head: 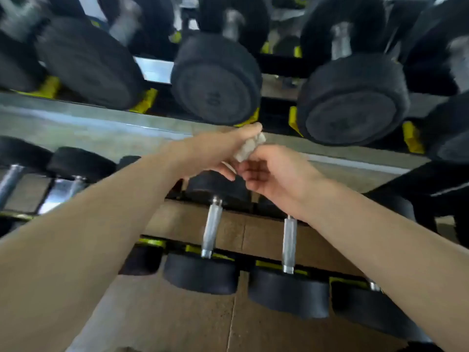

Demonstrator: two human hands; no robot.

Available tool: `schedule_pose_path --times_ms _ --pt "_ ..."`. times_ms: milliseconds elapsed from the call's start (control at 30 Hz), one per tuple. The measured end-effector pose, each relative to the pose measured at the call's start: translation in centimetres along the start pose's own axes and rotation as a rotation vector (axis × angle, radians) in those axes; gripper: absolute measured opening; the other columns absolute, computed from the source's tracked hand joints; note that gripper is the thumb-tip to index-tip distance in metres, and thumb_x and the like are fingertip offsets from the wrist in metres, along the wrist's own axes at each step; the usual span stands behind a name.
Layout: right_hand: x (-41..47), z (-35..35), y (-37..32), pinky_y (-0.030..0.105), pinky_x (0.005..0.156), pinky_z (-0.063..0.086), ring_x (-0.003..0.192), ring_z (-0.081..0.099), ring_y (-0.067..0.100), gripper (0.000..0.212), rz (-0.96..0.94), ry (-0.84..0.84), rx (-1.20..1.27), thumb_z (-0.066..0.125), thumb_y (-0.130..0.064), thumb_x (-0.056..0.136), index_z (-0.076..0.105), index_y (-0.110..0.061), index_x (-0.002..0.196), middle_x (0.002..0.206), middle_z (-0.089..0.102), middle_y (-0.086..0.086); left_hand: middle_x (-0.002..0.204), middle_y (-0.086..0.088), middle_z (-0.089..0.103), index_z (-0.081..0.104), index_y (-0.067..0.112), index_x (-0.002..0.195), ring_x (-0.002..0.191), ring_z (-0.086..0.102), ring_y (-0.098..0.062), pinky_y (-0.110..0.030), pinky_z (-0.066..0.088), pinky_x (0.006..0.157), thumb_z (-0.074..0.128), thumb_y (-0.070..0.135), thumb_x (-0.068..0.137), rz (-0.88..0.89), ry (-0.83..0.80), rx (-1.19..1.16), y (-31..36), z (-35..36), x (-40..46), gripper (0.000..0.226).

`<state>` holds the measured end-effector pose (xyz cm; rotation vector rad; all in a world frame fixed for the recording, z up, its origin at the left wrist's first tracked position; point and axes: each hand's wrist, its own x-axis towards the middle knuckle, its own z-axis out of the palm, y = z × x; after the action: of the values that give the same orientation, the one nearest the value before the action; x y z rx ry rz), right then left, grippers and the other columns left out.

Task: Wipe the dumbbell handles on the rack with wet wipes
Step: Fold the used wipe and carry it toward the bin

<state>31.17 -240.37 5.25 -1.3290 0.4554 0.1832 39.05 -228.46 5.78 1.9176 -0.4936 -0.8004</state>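
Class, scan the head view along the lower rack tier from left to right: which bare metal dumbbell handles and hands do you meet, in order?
Far-left dumbbell handle → second handle → left hand holding the wet wipe → right hand → rightmost handle.

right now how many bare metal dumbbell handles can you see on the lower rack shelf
4 clearly: one at the far left, one right of it, one below the left hand, one under the right wrist. A sliver of another shows beside the right forearm; arms may hide more.

Left hand and right hand hold a crumpled wipe above two dumbbell handles on the rack.
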Motion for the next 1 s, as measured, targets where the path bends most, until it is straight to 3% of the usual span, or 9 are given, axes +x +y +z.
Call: schedule_pose_path --times_ms 133,200,300,433,567,667,733,800,1000 --pt "-1.7 13.4 -7.4 0.027 0.061 0.054 0.064 0.058 0.019 0.019 0.107 -0.149 0.03 0.043 -0.005 0.099 0.062 -0.003 0.097 0.075 0.061 0.012 0.059 0.0 0.063 0.07 0.021 0.092 0.053 0.057 -0.019 -0.027 0.046 0.05 0.044 0.048 0.104 -0.183 0.4 -0.089 1.8 -10.6 -7.8 0.039" --pt "-3.3 20.2 -10.6 0.026 0.052 0.052 0.06 0.055 0.019 0.022 0.166 -0.225 0.027 0.039 -0.008 0.101 0.06 -0.003 0.098 0.073 0.057 0.014 0.06 -0.001 0.06 0.066 0.021 0.091 0.05 0.055 -0.021 -0.03 0.048 0.048 0.046 0.037 0.105 -0.243 0.523 -0.161 2.6 -15.8 -12.6 0.03" --pt "-5.3 29.7 -13.9 0.026 0.044 0.049 0.053 0.053 0.018 0.027 0.212 -0.349 -0.005 0.039 -0.015 0.102 0.06 0.001 0.109 0.074 0.055 0.017 0.081 -0.007 0.063 0.063 0.024 0.083 0.063 0.063 -0.026 -0.041 0.058 0.059 0.049 0.025 0.105 -0.303 0.708 -0.253 3.4 -22.8 -20.5 0.026" --pt "-7.8 42.7 -16.0 0.033 0.069 0.052 0.074 0.06 0.021 0.019 0.199 -0.515 -0.183 0.051 -0.025 0.101 0.059 -0.01 0.093 0.087 0.062 0.01 0.094 -0.018 0.071 0.068 0.01 0.102 0.08 0.073 -0.034 -0.048 0.063 0.075 0.046 0.02 0.104 -0.407 0.869 -0.345 2.9 -31.3 -31.0 0.024" --pt "-9.7 54.8 -15.7 0.053 0.086 0.059 0.093 0.073 0.039 0.031 0.19 -0.507 -0.306 0.059 -0.026 0.098 0.066 -0.001 0.115 0.104 0.073 0.024 0.074 0.0 0.063 0.055 0.017 0.083 0.058 0.064 -0.008 -0.021 0.057 0.054 0.04 0.028 0.109 -0.395 0.983 -0.436 1.2 -38.3 -40.9 0.031" --pt "-11.2 63.3 -15.0 0.035 0.061 0.061 0.081 0.074 0.03 0.026 0.202 -0.578 -0.403 0.06 -0.027 0.098 0.068 -0.005 0.109 0.097 0.075 0.014 0.084 0.0 0.068 0.06 0.02 0.087 0.064 0.07 -0.005 -0.024 0.06 0.067 0.045 0.031 0.107 -0.406 1.038 -0.546 -0.6 -43.1 -48.4 0.027" --pt "-12.4 68.8 -14.4 0.025 0.047 0.052 0.06 0.065 0.017 0.016 0.199 -0.652 -0.434 0.058 -0.022 0.099 0.064 -0.007 0.096 0.083 0.068 0.009 0.101 -0.011 0.073 0.067 0.012 0.106 0.085 0.075 -0.02 -0.033 0.063 0.081 0.051 0.032 0.104 -0.449 1.143 -0.663 -2.2 -46.1 -53.0 0.026" --pt "-13.5 73.7 -13.7 0.024 0.042 0.046 0.049 0.056 0.01 0.018 0.186 -0.694 -0.455 0.058 -0.02 0.098 0.065 -0.004 0.101 0.079 0.063 0.009 0.111 -0.014 0.071 0.065 0.006 0.115 0.092 0.073 -0.026 -0.033 0.063 0.079 0.053 0.029 0.103 -0.484 1.232 -0.716 -3.6 -48.7 -56.7 0.029" --pt "-16.0 87.6 -10.5 0.027 0.054 0.054 0.061 0.063 0.013 0.027 0.301 -0.765 -0.579 0.061 -0.024 0.096 0.069 -0.006 0.114 0.088 0.071 0.011 0.101 -0.011 0.07 0.067 0.013 0.108 0.087 0.074 -0.02 -0.033 0.063 0.081 0.061 0.02 0.098 -0.524 1.499 -0.603 -8.7 -55.3 -66.9 0.013"
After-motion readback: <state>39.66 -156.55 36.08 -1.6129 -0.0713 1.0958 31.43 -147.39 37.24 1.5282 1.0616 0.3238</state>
